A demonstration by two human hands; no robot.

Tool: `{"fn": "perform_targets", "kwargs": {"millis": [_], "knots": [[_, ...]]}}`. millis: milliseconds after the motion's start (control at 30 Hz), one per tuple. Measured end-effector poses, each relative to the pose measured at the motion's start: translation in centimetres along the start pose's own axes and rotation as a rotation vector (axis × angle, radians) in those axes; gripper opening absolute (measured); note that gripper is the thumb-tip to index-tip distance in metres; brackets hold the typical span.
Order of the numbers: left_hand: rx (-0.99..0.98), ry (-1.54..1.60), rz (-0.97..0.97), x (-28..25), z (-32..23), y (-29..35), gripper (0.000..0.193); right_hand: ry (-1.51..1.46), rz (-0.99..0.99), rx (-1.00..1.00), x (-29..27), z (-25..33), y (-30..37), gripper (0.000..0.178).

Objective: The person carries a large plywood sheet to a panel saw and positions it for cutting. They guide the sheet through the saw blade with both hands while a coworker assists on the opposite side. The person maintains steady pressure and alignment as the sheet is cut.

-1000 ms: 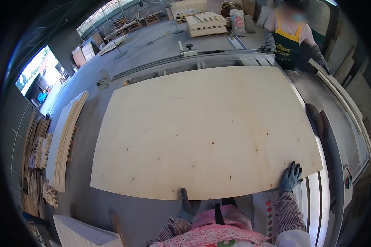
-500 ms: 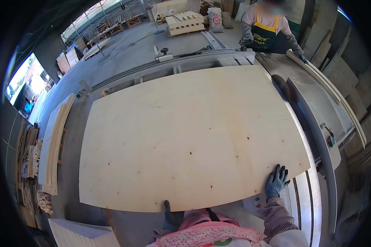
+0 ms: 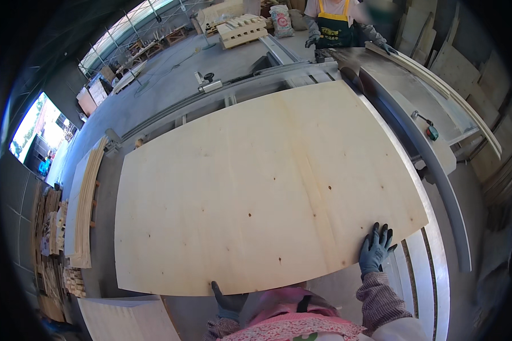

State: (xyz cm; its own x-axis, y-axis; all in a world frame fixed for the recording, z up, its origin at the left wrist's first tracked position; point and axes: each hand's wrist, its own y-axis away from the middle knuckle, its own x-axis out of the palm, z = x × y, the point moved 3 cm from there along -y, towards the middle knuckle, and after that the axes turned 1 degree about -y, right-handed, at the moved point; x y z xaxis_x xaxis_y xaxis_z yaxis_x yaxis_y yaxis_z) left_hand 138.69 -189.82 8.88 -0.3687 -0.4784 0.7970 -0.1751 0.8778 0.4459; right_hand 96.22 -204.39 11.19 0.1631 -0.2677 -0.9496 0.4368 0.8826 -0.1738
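A large pale plywood sheet with small dark knots lies flat on the saw's sliding table. At its near edge, left of my body, my left hand in a grey-blue glove grips the rim. The thumb rests on top, and the other fingers are mostly hidden. Near the right corner my right hand, gloved with dark fingertips, lies on the sheet with its fingers spread. Beyond the far right corner stands the dark saw blade, beside a long metal fence.
A person in a dark apron stands beyond the saw, a glove near long wooden strips. Stacked boards stand at left, with a pale panel at lower left. A clamp sits on the far rail.
The view has shifted. Relative to the blade and fence, the sheet and its sliding table have moved back toward me. Both hands have stayed on the sheet.
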Motion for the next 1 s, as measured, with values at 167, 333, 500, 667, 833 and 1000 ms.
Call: {"fn": "perform_targets", "kwargs": {"millis": [167,333,500,667,833,1000], "knots": [[0.143,0.055,-0.013,-0.5,-1.9,0.2,0.082,-0.017,-0.005,0.007,-0.8,0.3,-0.1,0.050],[0.278,0.064,-0.028,-1.2,-2.7,-0.4,0.081,-0.047,-0.011,0.006,-0.9,0.8,-0.9,0.051],[0.330,0.088,-0.103,-1.2,-2.9,-0.5,0.081,-0.033,0.015,0.019,-0.1,0.6,-1.6,0.052],[0.235,0.082,-0.179,-0.7,-3.1,-1.7,0.085,-0.029,0.037,0.042,-0.8,0.9,-1.8,0.052],[0.223,-0.071,-0.177,-2.7,-3.9,-1.9,0.090,-0.061,0.069,0.027,-1.6,1.2,-1.9,0.053],[0.215,-0.241,0.039,-3.4,-2.8,-2.2,0.093,-0.059,0.034,0.014,-2.0,-0.1,-3.1,0.052]]}}
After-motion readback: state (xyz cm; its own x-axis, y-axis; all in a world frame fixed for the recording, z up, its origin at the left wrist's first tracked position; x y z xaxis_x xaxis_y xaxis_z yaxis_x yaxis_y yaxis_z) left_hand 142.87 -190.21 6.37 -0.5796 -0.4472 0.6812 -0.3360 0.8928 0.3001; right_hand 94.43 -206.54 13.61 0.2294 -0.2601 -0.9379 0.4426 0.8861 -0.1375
